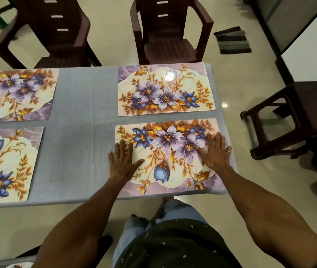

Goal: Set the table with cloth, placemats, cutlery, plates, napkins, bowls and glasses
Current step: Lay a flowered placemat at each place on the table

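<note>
Both hands (123, 163) (214, 153) press flat on the glossy, purple-flowered placemat (170, 157).

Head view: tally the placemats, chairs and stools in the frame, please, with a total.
Placemats: 4
Chairs: 2
Stools: 1
Total: 7
</note>
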